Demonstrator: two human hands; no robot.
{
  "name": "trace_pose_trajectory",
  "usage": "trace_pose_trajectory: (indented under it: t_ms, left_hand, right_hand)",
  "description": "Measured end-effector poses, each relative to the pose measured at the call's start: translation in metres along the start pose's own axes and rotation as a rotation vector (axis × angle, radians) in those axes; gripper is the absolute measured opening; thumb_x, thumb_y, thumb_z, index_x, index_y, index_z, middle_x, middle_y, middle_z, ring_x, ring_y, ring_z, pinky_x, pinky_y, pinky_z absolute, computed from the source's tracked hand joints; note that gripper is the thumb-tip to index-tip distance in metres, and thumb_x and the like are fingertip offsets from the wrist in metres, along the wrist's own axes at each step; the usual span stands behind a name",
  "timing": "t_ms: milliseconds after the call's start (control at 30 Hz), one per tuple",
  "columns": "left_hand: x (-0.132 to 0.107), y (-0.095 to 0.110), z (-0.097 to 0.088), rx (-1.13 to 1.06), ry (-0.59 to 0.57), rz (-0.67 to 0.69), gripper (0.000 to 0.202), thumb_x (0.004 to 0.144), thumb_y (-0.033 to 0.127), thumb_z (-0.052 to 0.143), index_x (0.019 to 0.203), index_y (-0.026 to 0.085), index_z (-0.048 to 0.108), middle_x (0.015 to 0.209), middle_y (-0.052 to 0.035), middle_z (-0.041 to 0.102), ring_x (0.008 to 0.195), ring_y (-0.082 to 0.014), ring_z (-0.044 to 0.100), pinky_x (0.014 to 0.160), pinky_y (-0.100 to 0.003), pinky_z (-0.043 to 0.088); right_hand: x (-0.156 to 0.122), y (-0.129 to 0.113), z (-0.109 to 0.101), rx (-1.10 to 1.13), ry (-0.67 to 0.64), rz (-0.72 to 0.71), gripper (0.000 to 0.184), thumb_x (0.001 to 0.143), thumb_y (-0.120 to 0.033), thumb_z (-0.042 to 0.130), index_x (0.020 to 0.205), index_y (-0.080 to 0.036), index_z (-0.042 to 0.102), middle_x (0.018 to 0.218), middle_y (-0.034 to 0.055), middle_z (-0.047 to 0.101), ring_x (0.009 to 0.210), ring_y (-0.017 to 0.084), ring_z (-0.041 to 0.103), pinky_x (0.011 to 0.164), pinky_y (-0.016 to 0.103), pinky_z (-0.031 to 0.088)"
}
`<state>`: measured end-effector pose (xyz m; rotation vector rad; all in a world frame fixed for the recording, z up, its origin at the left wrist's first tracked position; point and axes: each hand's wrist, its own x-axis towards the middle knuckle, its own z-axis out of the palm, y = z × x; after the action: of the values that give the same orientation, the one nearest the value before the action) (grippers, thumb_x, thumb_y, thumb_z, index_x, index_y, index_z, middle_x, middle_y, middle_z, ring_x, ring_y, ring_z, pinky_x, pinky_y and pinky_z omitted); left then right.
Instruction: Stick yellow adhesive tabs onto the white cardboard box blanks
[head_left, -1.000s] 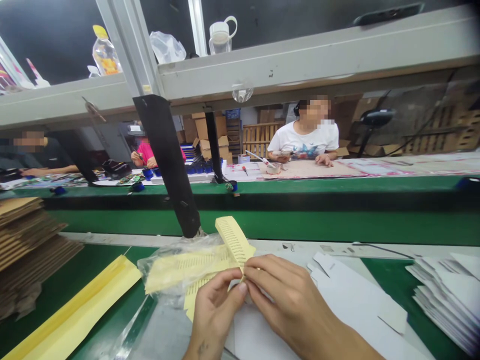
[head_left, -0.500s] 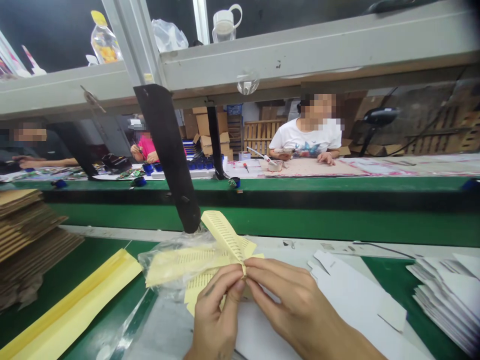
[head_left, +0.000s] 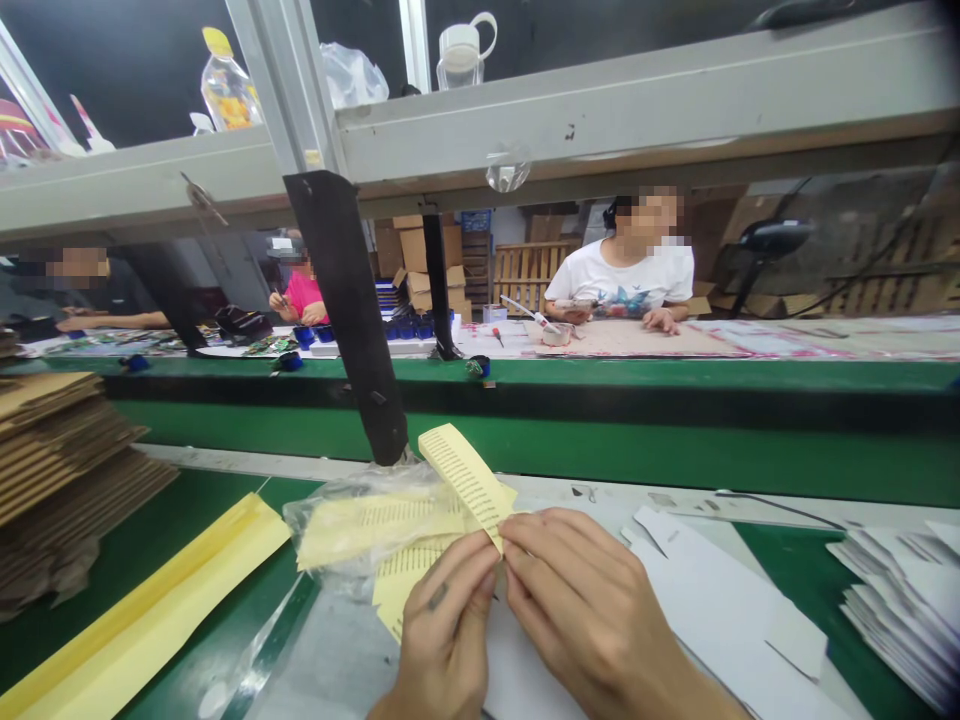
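A narrow yellow label strip (head_left: 463,478) with rows of small dark print stands up between my hands, tilted to the left. My left hand (head_left: 448,625) pinches its lower end between thumb and forefinger. Close against it, my right hand (head_left: 581,600) pinches the same end from the right. The fingertips hide the strip's bottom. Just behind lie more yellow printed sheets (head_left: 405,572), some inside a clear plastic bag (head_left: 330,495). Flat white card pieces (head_left: 724,590) lie under and right of my right hand.
Stacked brown cardboard (head_left: 64,470) and a long folded yellow sheet (head_left: 150,600) are at left. More white cards (head_left: 900,600) are piled at right. A black-wrapped post (head_left: 349,310) rises behind the bag. Beyond the green conveyor (head_left: 600,430), several people sit working.
The strip has turned so its printed face shows more broadly toward me. Both hands keep their pinch on its lower end. The whole view has shifted slightly.
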<state>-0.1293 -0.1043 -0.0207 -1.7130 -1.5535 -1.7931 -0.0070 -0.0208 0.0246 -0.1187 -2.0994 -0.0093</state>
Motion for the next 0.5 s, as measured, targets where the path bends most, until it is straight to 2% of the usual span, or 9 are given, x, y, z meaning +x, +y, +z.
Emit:
trace_pose_trajectory:
  t_ms: [333, 500]
  left_hand:
    - [-0.0022, 0.0001, 0.0004, -0.022, 0.036, 0.001, 0.035, 0.079, 0.001, 0.061, 0.104, 0.022, 0.075, 0.105, -0.0067, 0.076, 0.092, -0.0214, 0.074, 0.085, -0.026, 0.06]
    - [-0.0016, -0.0007, -0.0027, -0.042, 0.004, -0.074, 0.031, 0.082, 0.004, 0.061, 0.103, 0.022, 0.074, 0.104, -0.0056, 0.076, 0.093, -0.0191, 0.073, 0.087, -0.023, 0.057]
  right_hand:
    - [-0.0066, -0.0044, 0.0083, -0.122, 0.063, -0.045, 0.016, 0.082, 0.001, 0.055, 0.087, -0.009, 0.067, 0.085, 0.0141, 0.075, 0.08, 0.023, 0.071, 0.076, 0.041, 0.06]
    - [-0.0032, -0.0036, 0.0049, 0.038, 0.069, 0.049, 0.018, 0.083, 0.001, 0.054, 0.088, -0.012, 0.065, 0.083, 0.0105, 0.073, 0.077, 0.02, 0.07, 0.072, 0.035, 0.06]
